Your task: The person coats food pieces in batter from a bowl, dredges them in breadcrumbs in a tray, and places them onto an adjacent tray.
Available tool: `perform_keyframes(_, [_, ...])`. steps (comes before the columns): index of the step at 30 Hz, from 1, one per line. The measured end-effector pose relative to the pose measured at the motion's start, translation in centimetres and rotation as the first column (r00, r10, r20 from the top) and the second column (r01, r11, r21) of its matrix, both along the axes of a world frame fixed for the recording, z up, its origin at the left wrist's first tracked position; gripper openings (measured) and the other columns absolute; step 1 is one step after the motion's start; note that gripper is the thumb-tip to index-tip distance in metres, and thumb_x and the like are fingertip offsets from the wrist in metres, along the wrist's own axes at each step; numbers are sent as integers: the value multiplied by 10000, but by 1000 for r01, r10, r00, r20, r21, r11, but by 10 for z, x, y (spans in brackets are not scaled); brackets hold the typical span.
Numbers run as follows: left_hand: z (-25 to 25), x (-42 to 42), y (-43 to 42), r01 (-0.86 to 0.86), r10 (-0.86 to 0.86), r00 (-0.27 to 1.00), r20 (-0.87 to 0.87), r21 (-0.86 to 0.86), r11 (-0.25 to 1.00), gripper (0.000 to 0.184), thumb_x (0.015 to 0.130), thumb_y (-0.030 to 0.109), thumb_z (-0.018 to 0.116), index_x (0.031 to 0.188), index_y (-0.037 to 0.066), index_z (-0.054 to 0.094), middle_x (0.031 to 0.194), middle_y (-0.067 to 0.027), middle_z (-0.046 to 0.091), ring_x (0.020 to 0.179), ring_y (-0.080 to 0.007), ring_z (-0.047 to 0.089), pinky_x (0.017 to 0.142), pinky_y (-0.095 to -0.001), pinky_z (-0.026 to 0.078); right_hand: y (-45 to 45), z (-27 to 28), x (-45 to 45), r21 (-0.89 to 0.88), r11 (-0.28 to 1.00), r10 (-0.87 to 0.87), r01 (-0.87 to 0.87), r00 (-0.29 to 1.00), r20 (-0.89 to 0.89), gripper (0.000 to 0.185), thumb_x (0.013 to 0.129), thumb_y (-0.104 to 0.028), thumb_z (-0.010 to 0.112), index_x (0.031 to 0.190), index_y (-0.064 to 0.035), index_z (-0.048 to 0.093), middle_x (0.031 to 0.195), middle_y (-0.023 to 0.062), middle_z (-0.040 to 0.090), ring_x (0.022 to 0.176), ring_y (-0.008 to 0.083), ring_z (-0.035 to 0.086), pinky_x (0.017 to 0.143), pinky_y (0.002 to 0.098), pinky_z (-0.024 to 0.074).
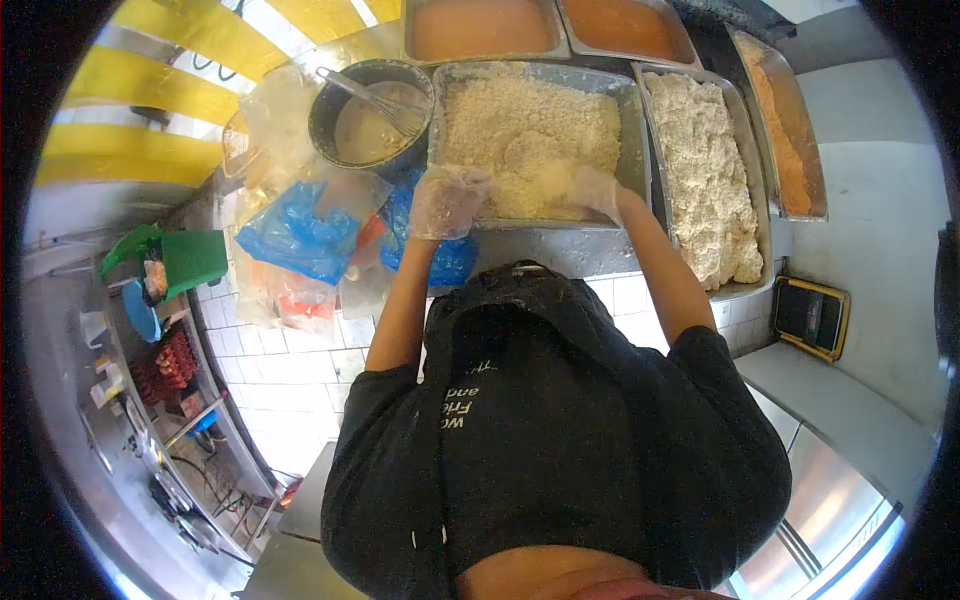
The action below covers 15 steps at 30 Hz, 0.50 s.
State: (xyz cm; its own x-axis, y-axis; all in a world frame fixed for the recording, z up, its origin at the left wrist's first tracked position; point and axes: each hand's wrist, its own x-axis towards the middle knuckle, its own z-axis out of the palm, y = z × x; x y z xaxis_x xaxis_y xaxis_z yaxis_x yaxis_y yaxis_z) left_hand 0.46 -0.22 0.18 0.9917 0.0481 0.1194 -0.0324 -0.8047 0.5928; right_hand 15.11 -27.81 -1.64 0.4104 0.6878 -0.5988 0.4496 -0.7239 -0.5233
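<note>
A metal tray [637, 130] holds yellowish crumbs [540, 115], with a rounded coated lump [527, 155] lying among them. My left hand [449, 201], in a clear plastic glove, is over the tray's near left corner; what its fingers do is hard to make out. Over the near right part of the crumbs is my right hand [592, 190], also gloved and smeared by motion, so its fingers cannot be read. Left of the tray stands a dark pot [318, 118] of pale batter [370, 133] with a whisk [385, 103] resting in it.
Two trays of orange liquid [480, 28] stand behind. To the right are a tray of pale floury pieces [705, 170] and a narrow tray of orange powder [778, 125]. Blue plastic bags [305, 230] lie at the left. A scale [810, 317] is at the right.
</note>
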Motion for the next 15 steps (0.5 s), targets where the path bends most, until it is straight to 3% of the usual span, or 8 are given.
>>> perform_keyframes(3, [-2,0,2,2,-2,999,37,3,1000,171,861,261,698,937,140,792,940,-97,768,835,-280,723,770,-392,561,35,54,4,402,821,-419,404,906,-57,699,829,-638,684,1010,35,744,999,263,727,955,370,707,853,400,567])
perform_keyframes(5, [-6,-4,5,56,-64,994,88,94,994,169,851,247,707,947,135,790,960,-93,771,843,-265,727,771,-383,560,65,80,18,-182,851,-448,493,861,239,546,862,-528,680,1051,-19,741,1088,221,725,1018,352,687,892,380,537])
perform_keyframes(6, [-17,-6,5,26,-25,999,26,-33,999,173,841,236,711,952,126,788,972,-94,770,861,-264,727,781,-382,557,67,47,23,-182,845,-460,504,856,236,546,862,-528,680,1051,-19,741,1088,221,725,1018,352,687,892,380,537])
perform_keyframes(7, [-22,-2,5,-10,5,999,-32,-158,987,179,832,224,716,957,117,785,985,-94,770,879,-264,727,792,-380,554,65,-9,29,-136,945,-242,298,914,326,464,877,-464,677,1067,-46,739,1104,202,722,1030,347,679,900,381,527])
perform_keyframes(9, [-15,-2,5,54,-50,997,65,-50,997,186,837,256,694,959,147,782,948,-80,759,858,-286,710,786,-407,543,64,-22,34,-116,989,-34,93,901,432,385,891,-400,673,1084,-73,737,1120,183,719,1043,342,672,909,382,517])
perform_keyframes(10, [-10,-4,5,88,-97,984,151,63,994,195,843,289,673,961,177,780,912,-66,748,838,-307,693,779,-434,532,69,-24,36,-43,999,-11,33,907,422,397,874,-407,686,1092,-78,734,1101,188,719,1018,344,678,886,399,522])
perform_keyframes(14, [-15,-1,6,10,-15,998,66,77,997,204,823,228,662,987,173,771,1020,-35,748,920,-254,690,824,-427,526,60,22,27,190,976,19,-105,914,406,463,804,-436,740,1122,-100,721,1023,208,722,922,353,703,796,470,543])
perform_keyframes(15, [-8,-2,5,97,-116,989,87,196,976,207,819,214,665,994,172,768,1027,-30,748,942,-248,687,822,-421,526,49,37,22,226,972,-27,-59,933,360,452,811,-405,748,1132,-87,712,1040,202,721,941,341,700,816,456,549])
